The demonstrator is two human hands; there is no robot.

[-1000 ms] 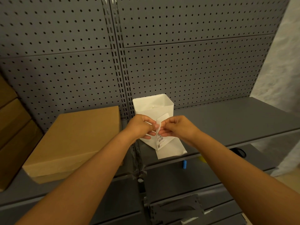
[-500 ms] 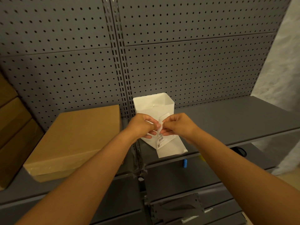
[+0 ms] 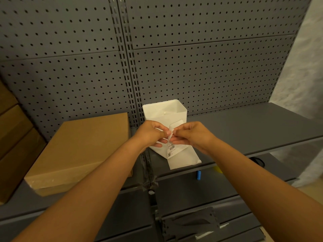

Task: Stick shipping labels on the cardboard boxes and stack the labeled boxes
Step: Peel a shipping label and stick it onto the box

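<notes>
My left hand [image 3: 151, 135] and my right hand [image 3: 191, 135] meet at the centre of the shelf, both pinching the top of a white shipping label [image 3: 171, 147] with a barcode. Its upper corner curls between my fingertips. A flat cardboard box [image 3: 83, 151] lies on the shelf just left of my hands, its top face bare. Right behind the label stands a white plastic bin [image 3: 165, 110].
More cardboard boxes [image 3: 12, 142] are stacked at the far left. A grey shelf [image 3: 253, 126] extends to the right under a pegboard wall [image 3: 201, 67]. A lower shelf holds a blue object [image 3: 198, 175] and a yellow one [image 3: 217, 169].
My hands stay together on the label; the fingertips have shifted slightly at its top corner. The view has barely moved.
</notes>
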